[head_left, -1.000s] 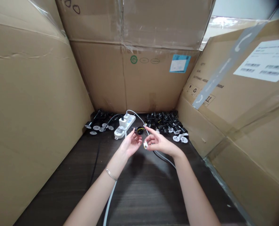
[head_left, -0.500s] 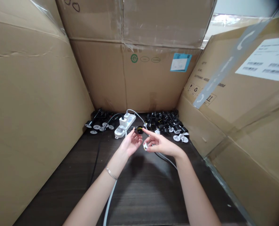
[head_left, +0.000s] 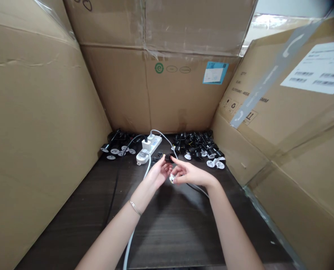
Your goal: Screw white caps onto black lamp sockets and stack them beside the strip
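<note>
My left hand (head_left: 159, 174) is closed round a small black cylindrical housing (head_left: 168, 159), held above the dark table. The index finger of my right hand (head_left: 190, 173) reaches to the open end of this housing and seems to touch it or go inside. Between the thumb and the other fingers of the right hand is a small white round part (head_left: 172, 179), with a bit of yellow on it. The yellow wire in the housing is hidden now. A silver bracelet (head_left: 135, 207) circles my left wrist.
A white power strip (head_left: 155, 144) with plugs and cables lies behind my hands. Black lamp-like pieces with white discs are heaped at the back right (head_left: 196, 144) and back left (head_left: 119, 140). Large cardboard boxes (head_left: 181, 99) wall the dark table (head_left: 172, 232) on three sides.
The black housing has turned, so its open end with the yellow wire no longer faces me. My right index finger has bent in at its opening. The white part has tilted in my right hand.
</note>
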Action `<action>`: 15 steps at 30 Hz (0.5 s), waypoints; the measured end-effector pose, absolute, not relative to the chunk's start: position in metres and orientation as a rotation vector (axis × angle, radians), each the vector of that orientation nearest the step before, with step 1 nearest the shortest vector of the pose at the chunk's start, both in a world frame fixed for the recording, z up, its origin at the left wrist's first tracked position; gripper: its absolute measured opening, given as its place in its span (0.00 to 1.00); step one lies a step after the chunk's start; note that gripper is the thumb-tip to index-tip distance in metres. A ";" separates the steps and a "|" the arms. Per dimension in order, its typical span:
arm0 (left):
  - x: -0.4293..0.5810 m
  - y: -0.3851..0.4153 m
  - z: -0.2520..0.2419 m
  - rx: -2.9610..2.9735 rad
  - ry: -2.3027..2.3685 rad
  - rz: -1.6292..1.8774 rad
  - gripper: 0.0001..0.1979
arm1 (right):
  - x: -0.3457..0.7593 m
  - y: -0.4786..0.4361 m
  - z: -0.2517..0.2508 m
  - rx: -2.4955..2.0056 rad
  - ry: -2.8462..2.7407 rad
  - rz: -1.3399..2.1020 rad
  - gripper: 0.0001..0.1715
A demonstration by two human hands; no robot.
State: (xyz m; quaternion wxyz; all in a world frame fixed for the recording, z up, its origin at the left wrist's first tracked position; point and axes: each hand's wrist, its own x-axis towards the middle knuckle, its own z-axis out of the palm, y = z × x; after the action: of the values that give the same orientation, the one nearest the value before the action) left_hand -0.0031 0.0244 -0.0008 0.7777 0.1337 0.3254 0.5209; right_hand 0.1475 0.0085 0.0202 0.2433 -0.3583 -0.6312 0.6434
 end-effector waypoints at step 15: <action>-0.007 0.024 0.002 0.236 0.664 1.136 0.10 | 0.166 0.002 0.040 -0.835 -1.663 1.817 0.45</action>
State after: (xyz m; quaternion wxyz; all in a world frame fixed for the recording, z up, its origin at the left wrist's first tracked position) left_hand -0.0071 0.0236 0.0023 0.7848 0.1092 0.3078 0.5267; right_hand 0.1657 0.0020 0.0401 0.2670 -0.3095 -0.6161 0.6734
